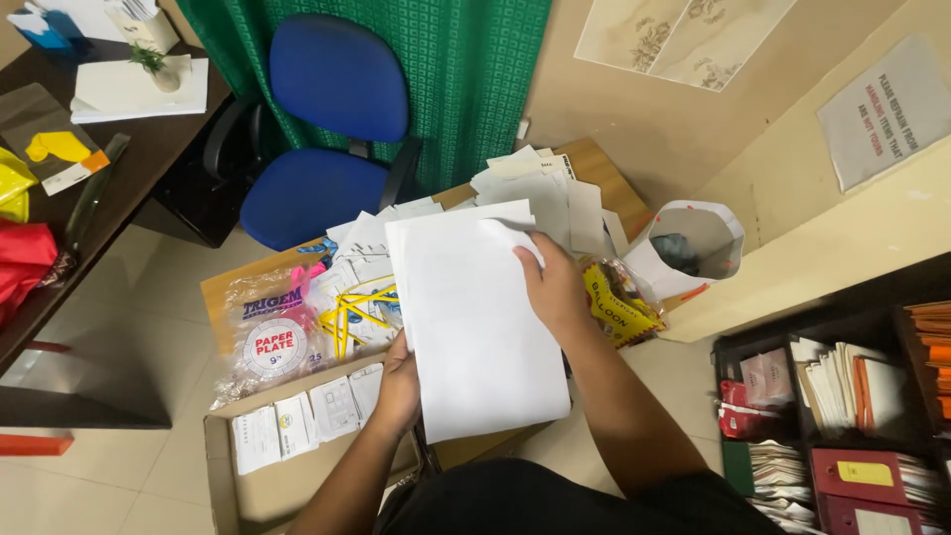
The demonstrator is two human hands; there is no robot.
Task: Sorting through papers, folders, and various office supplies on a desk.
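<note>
From the head view, both hands grip a plain white paper sheet (474, 317) above the cluttered wooden bench (594, 163): left hand (398, 391) fingers pinching its lower edge, right hand (555, 287) fingers clasping its upper right. The loose paper pile (540, 193) beneath could likely slide if brushed.
</note>
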